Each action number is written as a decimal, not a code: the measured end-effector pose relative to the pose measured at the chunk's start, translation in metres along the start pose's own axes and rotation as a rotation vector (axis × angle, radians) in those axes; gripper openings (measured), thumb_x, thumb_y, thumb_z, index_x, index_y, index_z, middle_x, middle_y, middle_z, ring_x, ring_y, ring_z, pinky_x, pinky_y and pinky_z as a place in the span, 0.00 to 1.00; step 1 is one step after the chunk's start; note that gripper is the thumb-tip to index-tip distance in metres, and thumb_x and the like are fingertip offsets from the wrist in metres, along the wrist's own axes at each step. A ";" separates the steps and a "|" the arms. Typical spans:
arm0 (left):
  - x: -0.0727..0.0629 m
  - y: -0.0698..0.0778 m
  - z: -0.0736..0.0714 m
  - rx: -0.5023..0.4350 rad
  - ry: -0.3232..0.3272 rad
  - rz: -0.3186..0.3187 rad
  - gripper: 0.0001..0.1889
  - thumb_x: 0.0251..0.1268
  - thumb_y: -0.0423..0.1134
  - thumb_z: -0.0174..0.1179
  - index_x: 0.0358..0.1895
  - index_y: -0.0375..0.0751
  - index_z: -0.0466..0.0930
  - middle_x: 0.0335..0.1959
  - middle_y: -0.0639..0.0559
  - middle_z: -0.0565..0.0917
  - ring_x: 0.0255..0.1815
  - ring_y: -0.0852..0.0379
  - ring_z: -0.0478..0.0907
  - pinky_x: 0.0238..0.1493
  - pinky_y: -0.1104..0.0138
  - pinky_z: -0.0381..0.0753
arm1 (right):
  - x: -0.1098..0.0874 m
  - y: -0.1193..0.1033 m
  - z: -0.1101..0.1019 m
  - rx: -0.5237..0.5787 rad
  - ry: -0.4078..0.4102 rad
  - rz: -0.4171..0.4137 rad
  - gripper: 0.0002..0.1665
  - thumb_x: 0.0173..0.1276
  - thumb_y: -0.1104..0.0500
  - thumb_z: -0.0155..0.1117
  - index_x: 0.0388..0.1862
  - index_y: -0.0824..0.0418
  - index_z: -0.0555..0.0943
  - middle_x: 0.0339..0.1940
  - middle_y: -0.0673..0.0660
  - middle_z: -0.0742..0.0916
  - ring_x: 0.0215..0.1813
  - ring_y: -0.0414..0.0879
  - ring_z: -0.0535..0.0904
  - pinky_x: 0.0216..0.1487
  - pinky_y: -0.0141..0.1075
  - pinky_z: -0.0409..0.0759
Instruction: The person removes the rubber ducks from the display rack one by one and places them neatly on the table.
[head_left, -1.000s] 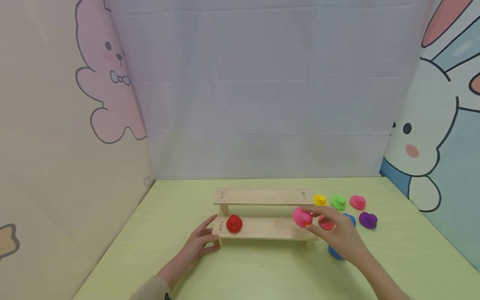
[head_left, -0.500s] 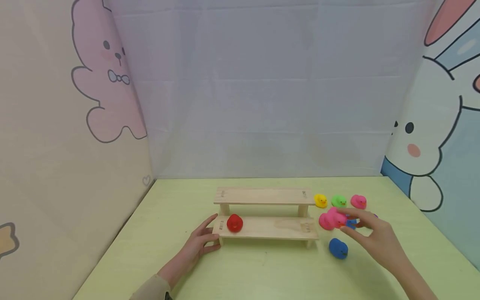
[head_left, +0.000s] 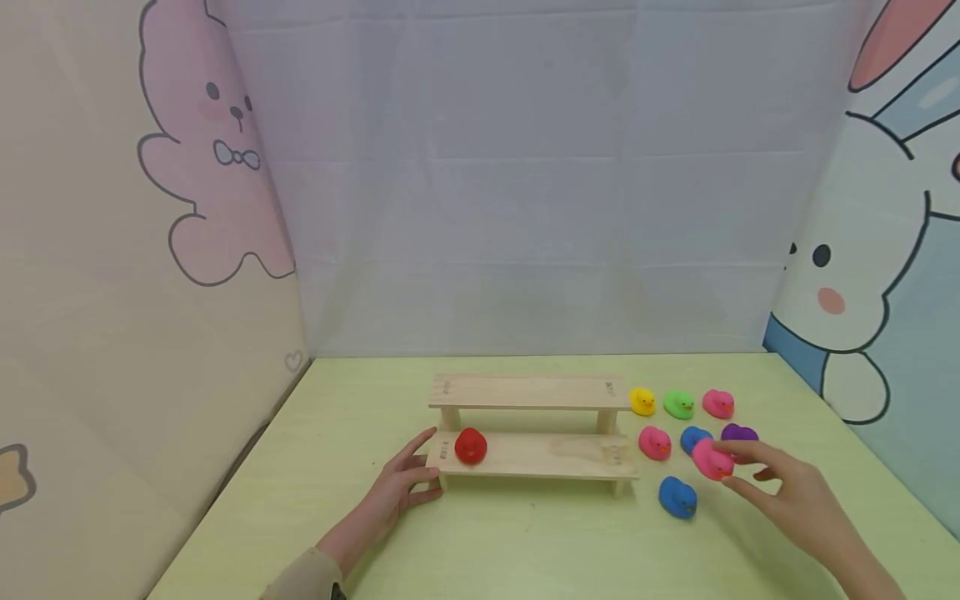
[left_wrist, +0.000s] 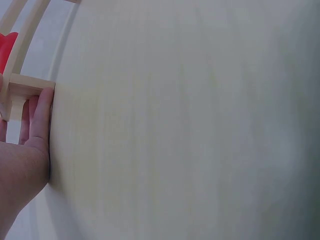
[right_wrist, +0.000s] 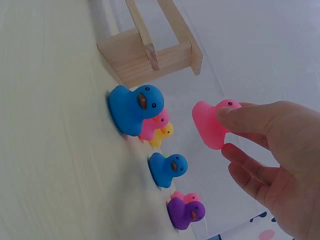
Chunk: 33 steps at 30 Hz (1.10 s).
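Between right thumb and fingers, my right hand [head_left: 802, 496] pinches a pink rubber duck [head_left: 712, 460]. In the right wrist view that duck [right_wrist: 212, 122] hangs in the air, beyond the blue ducks. My left hand [head_left: 401, 477] lies at the left end of a two-tier wooden shelf [head_left: 525, 467]. Its fairly straight fingers [left_wrist: 42, 112] touch the shelf's end, close to the tabletop. A red duck [head_left: 471, 447] sits on the lower tier near that end. The upper tier [head_left: 529, 392] bears nothing.
Right of the shelf stand yellow [head_left: 642, 402], green [head_left: 678, 405] and pink ducks [head_left: 718, 404] at the back. Before them are a pink duck [head_left: 655, 443], a blue duck [head_left: 693, 439] and a purple duck [head_left: 738, 433]. Another blue duck [head_left: 678, 497] sits nearer.
My right hand has carried the pink duck from over the lower tier's right end rightward, past the other ducks, and slightly nearer. The left hand and red duck stay put.
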<state>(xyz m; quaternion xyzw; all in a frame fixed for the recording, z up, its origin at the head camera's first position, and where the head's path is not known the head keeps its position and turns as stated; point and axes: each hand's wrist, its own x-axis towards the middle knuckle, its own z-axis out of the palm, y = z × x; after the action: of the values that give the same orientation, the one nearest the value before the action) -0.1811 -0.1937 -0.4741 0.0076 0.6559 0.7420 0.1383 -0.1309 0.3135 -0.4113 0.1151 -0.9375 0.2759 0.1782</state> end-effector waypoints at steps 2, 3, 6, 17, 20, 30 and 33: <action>0.001 -0.001 -0.001 0.002 0.002 0.000 0.37 0.67 0.31 0.58 0.78 0.47 0.53 0.59 0.35 0.71 0.51 0.47 0.77 0.52 0.52 0.79 | -0.002 0.005 0.001 -0.003 -0.021 0.007 0.27 0.48 0.66 0.79 0.50 0.59 0.83 0.43 0.56 0.86 0.41 0.47 0.80 0.32 0.33 0.80; 0.001 -0.002 -0.001 0.003 0.004 -0.001 0.37 0.67 0.32 0.58 0.78 0.47 0.53 0.59 0.35 0.71 0.51 0.47 0.78 0.51 0.53 0.79 | -0.003 0.007 0.001 -0.004 -0.033 0.012 0.28 0.47 0.67 0.79 0.50 0.59 0.83 0.42 0.56 0.86 0.40 0.47 0.80 0.32 0.33 0.80; 0.001 -0.002 -0.001 -0.001 0.008 -0.003 0.37 0.67 0.32 0.59 0.77 0.48 0.54 0.59 0.35 0.70 0.52 0.46 0.77 0.51 0.53 0.79 | -0.005 0.011 0.001 -0.010 -0.101 0.056 0.27 0.49 0.66 0.79 0.51 0.61 0.83 0.42 0.58 0.86 0.40 0.52 0.81 0.32 0.33 0.79; -0.001 0.000 -0.001 -0.012 -0.003 0.003 0.38 0.66 0.31 0.59 0.77 0.47 0.54 0.58 0.35 0.71 0.51 0.47 0.78 0.51 0.54 0.79 | -0.006 0.023 0.002 0.022 -0.286 0.161 0.22 0.56 0.63 0.75 0.50 0.62 0.82 0.43 0.58 0.86 0.43 0.55 0.81 0.33 0.33 0.79; -0.002 0.000 -0.001 -0.009 -0.008 0.007 0.38 0.66 0.31 0.58 0.77 0.47 0.54 0.58 0.36 0.71 0.51 0.47 0.77 0.52 0.53 0.79 | -0.005 0.025 0.004 0.037 -0.331 0.196 0.22 0.57 0.61 0.75 0.51 0.61 0.82 0.45 0.58 0.85 0.44 0.55 0.81 0.35 0.36 0.80; -0.003 0.001 0.000 -0.006 0.000 0.005 0.38 0.66 0.31 0.59 0.77 0.47 0.54 0.58 0.35 0.71 0.52 0.47 0.77 0.52 0.53 0.79 | -0.007 0.031 0.008 0.082 -0.370 0.258 0.23 0.56 0.62 0.75 0.51 0.63 0.81 0.47 0.61 0.84 0.44 0.57 0.81 0.40 0.48 0.82; -0.003 0.001 -0.001 -0.011 0.004 0.000 0.38 0.65 0.31 0.59 0.77 0.47 0.55 0.58 0.35 0.71 0.52 0.47 0.77 0.51 0.53 0.79 | -0.006 0.030 0.008 0.085 -0.370 0.261 0.23 0.56 0.61 0.75 0.51 0.63 0.81 0.47 0.61 0.84 0.44 0.57 0.81 0.40 0.48 0.82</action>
<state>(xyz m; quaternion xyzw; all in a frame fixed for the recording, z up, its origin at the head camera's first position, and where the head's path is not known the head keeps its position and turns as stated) -0.1790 -0.1949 -0.4725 0.0055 0.6521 0.7456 0.1370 -0.1367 0.3349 -0.4345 0.0489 -0.9486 0.3102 -0.0388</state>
